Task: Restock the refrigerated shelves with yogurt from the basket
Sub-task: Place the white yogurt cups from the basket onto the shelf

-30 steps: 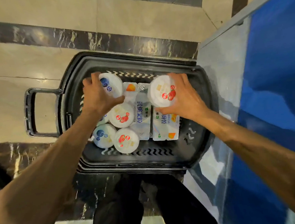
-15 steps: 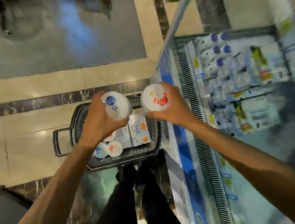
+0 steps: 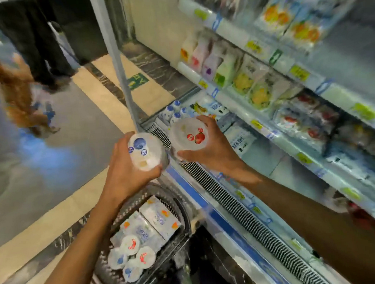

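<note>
Mid-transfer, carrying stock up from the basket (image 3: 184, 211) toward the refrigerated shelves (image 3: 242, 110): gripping a blue-lidded yogurt cup (image 3: 145, 150) in the left hand (image 3: 126, 175) and a red-lidded yogurt cup (image 3: 189, 135) in the right hand (image 3: 211, 149), both close together above the front vent grille (image 3: 231, 203). Needs next a matching row and an upright set-down, keeping under the shelf edge overhead and off the bottles (image 3: 173, 111) on the bottom deck. Seems to offer open room on that deck right of the hands, though too blurred to be sure.
</note>
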